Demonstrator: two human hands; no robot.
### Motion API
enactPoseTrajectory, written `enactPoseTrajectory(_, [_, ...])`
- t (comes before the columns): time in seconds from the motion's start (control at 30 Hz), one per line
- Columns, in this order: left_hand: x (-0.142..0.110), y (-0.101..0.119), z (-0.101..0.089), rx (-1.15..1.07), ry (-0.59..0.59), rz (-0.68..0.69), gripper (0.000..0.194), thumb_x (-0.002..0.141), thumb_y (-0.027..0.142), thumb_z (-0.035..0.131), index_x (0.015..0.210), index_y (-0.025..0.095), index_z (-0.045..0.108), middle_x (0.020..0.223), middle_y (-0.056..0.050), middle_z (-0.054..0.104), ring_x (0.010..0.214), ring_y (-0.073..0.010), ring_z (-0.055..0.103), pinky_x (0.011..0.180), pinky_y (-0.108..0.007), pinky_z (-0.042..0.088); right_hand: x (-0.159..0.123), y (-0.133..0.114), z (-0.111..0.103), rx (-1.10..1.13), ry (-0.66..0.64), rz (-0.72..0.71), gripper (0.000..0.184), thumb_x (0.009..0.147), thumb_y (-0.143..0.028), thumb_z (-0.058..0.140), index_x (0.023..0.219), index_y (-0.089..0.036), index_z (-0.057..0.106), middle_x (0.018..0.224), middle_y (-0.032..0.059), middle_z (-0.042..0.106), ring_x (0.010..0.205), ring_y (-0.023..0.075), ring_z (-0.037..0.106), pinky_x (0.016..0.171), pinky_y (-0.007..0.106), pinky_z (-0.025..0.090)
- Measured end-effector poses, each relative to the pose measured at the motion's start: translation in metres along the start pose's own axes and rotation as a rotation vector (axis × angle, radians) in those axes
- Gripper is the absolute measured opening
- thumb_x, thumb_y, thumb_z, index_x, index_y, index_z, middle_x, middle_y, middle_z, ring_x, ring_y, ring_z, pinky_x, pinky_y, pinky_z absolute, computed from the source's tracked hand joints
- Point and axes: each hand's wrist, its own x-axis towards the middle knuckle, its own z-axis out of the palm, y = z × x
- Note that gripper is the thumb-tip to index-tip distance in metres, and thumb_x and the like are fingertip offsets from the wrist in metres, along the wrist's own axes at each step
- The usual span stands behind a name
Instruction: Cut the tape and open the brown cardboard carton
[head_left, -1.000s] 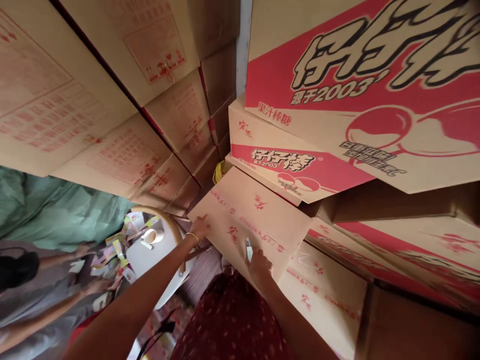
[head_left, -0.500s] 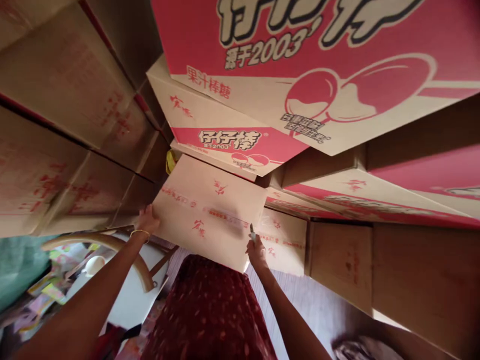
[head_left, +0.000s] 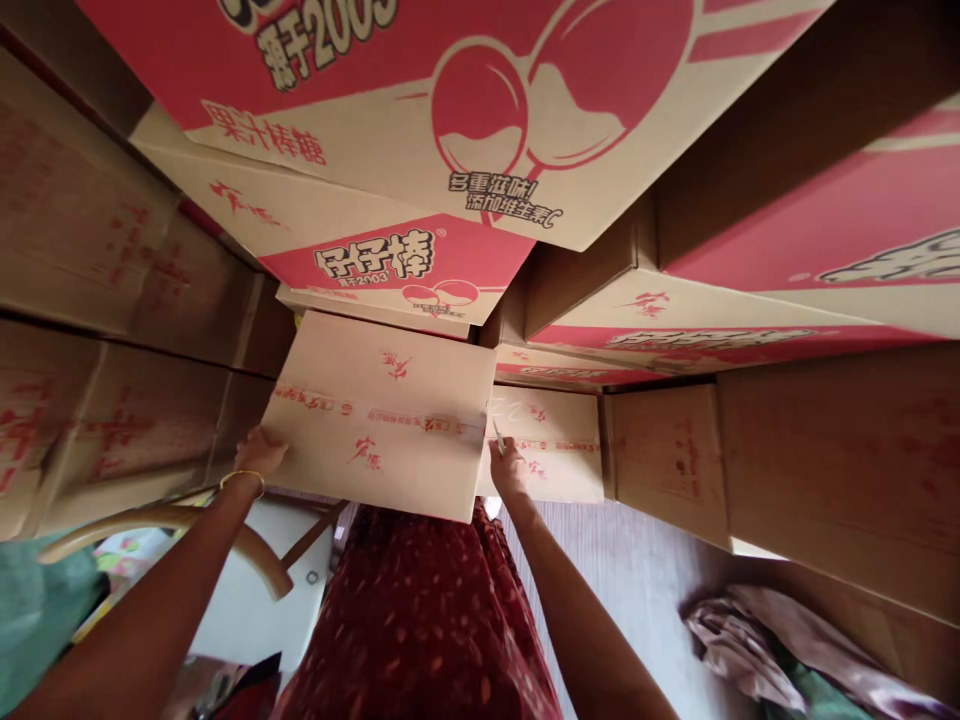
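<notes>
Right hand [head_left: 508, 465] has moved since a second ago: from over the front carton [head_left: 375, 410] to just past its right edge, taking the knife [head_left: 498, 434] along. Left hand [head_left: 260, 452] is at the carton's left edge, same as then.

Head view: right hand closed round the knife, tip angled away from the person; can't tell if the tip touches anything. Left hand touches the front carton's edge; can't tell how tight the fingers are. Front carton sits ahead of the person, printed tape across its face, contents hidden; can't tell if the tape is cut. Behind it: two stacked red-printed cartons [head_left: 390, 260] with lollipop artwork, contents hidden too. Right of it: taped carton [head_left: 562, 425] with a pale scrawl, then plain brown cartons [head_left: 667, 460]. Left of it, nearer the person: wooden chair arm [head_left: 259, 560].
</notes>
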Motion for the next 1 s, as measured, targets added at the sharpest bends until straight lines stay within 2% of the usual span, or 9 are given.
enactPoseTrajectory(0.07, [-0.015,0.017,-0.002,0.037,0.011,-0.058,0.073,0.08,0.036,0.06,0.145,0.013,0.036,0.137,-0.02,0.053,0.116,-0.042,0.056,0.086,-0.049,0.052,0.002,-0.002,-0.005,-0.024,-0.002,0.0,0.043,0.103,-0.046,0.033,0.117,-0.015,0.06,0.104,0.0142,0.068,0.094,0.0258,0.064,0.083,0.036,0.045])
enactPoseTrajectory(0.1, [-0.025,0.029,-0.003,0.064,0.048,-0.028,0.073,0.081,0.036,0.059,0.147,0.016,0.034,0.142,-0.021,0.049,0.122,-0.044,0.052,0.089,-0.052,0.051,0.003,-0.002,-0.008,-0.031,-0.005,-0.003,0.045,0.103,-0.046,0.03,0.114,-0.016,0.062,0.106,0.0144,0.068,0.097,0.0264,0.064,0.084,0.036,0.044])
enactPoseTrajectory(0.2, [-0.065,0.08,0.001,0.179,0.17,0.326,0.066,0.087,0.031,0.051,0.15,0.02,0.036,0.151,-0.019,0.037,0.14,-0.0412,0.033,0.103,-0.056,0.042,0.008,-0.001,-0.014,-0.036,-0.021,-0.014,0.045,0.104,-0.041,0.026,0.111,-0.016,0.062,0.109,0.0141,0.067,0.099,0.0249,0.063,0.084,0.035,0.044])
enactPoseTrajectory(0.3, [-0.113,0.145,0.013,0.261,0.091,0.726,0.056,0.086,0.026,0.052,0.142,0.024,0.052,0.15,-0.014,0.04,0.143,-0.0355,0.03,0.115,-0.051,0.033,0.011,0.004,-0.016,-0.033,-0.049,-0.04,0.034,0.101,-0.038,0.038,0.114,-0.015,0.059,0.102,0.0112,0.067,0.092,0.022,0.063,0.08,0.031,0.044])
enactPoseTrajectory(0.43, [-0.167,0.229,0.034,0.285,-0.051,1.12,0.054,0.089,0.021,0.05,0.142,0.034,0.053,0.157,-0.006,0.035,0.147,-0.0307,0.026,0.12,-0.048,0.025,0.015,0.008,-0.014,-0.011,-0.085,-0.067,0.03,0.102,-0.033,0.034,0.113,-0.016,0.056,0.091,0.0064,0.068,0.08,0.017,0.061,0.075,0.028,0.043])
enactPoseTrajectory(0.5, [-0.181,0.263,0.044,0.282,-0.1,1.207,0.054,0.09,0.021,0.05,0.143,0.033,0.052,0.16,-0.007,0.031,0.149,-0.0317,0.023,0.121,-0.048,0.023,0.017,0.007,-0.013,0.0,-0.089,-0.082,0.032,0.104,-0.034,0.031,0.114,-0.015,0.055,0.093,0.0074,0.068,0.08,0.0168,0.061,0.075,0.028,0.043])
enactPoseTrajectory(0.57, [-0.188,0.288,0.051,0.287,-0.123,1.201,0.055,0.089,0.021,0.051,0.144,0.032,0.052,0.161,-0.009,0.028,0.148,-0.0338,0.024,0.12,-0.049,0.025,0.019,0.005,-0.012,0.01,-0.091,-0.098,0.033,0.105,-0.035,0.03,0.115,-0.015,0.054,0.097,0.0091,0.068,0.082,0.0174,0.061,0.076,0.029,0.043])
enactPoseTrajectory(0.7, [-0.187,0.311,0.055,0.336,-0.114,1.175,0.057,0.091,0.016,0.047,0.144,0.035,0.05,0.162,-0.008,0.026,0.149,-0.0341,0.024,0.118,-0.051,0.028,0.021,0.0,-0.012,0.02,-0.113,-0.118,0.035,0.105,-0.034,0.029,0.118,-0.015,0.054,0.099,0.0114,0.067,0.086,0.0188,0.062,0.079,0.03,0.045])
enactPoseTrajectory(1.0, [-0.185,0.314,0.048,0.405,-0.209,1.147,0.066,0.088,0.009,0.047,0.149,0.035,0.043,0.166,-0.005,0.016,0.152,-0.0319,0.015,0.121,-0.052,0.024,0.018,-0.005,-0.019,-0.037,-0.183,-0.142,0.039,0.103,-0.03,0.027,0.122,-0.01,0.055,0.103,0.0201,0.067,0.096,0.0284,0.065,0.084,0.039,0.047])
